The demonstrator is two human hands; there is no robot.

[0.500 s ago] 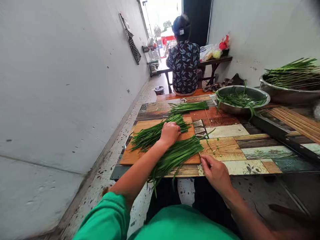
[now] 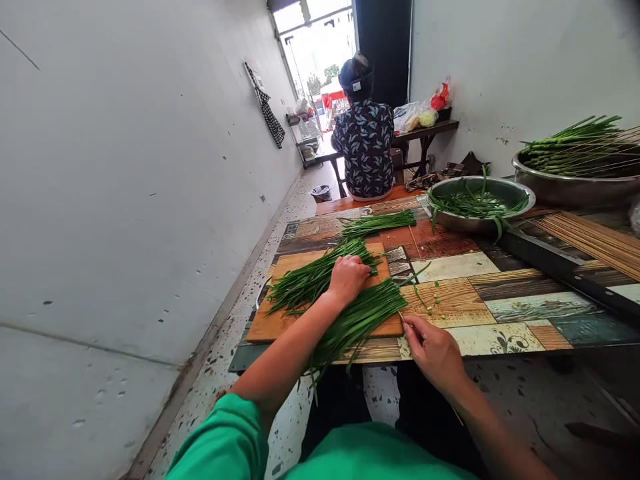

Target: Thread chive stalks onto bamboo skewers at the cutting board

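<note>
Two leafy piles of garlic chives lie on a wooden cutting board [image 2: 285,328]: a far pile [image 2: 305,280] and a near bundle [image 2: 365,312] whose leaves hang over the table's front edge. My left hand [image 2: 349,277] reaches across the near bundle, its fingers curled around some chive stalks at the right side of the far pile. At the board's lower right corner, my right hand [image 2: 434,350] pinches a thin bamboo skewer [image 2: 401,316]. The skewer's point touches the cut ends of the near bundle; most of its length is hidden along the hand and wrist.
Another chive bundle [image 2: 377,223] lies beyond the board. At right are a metal bowl of chives [image 2: 480,217], a larger bowl with skewered green stalks [image 2: 575,187], a long black-handled knife [image 2: 555,267] and loose skewers [image 2: 595,240]. A person [image 2: 364,147] sits ahead, facing away.
The view has tilted up slightly. My left hand has shifted a little toward me, with chive ends now showing by its fingertips. My right hand keeps the skewer at the near bundle.
</note>
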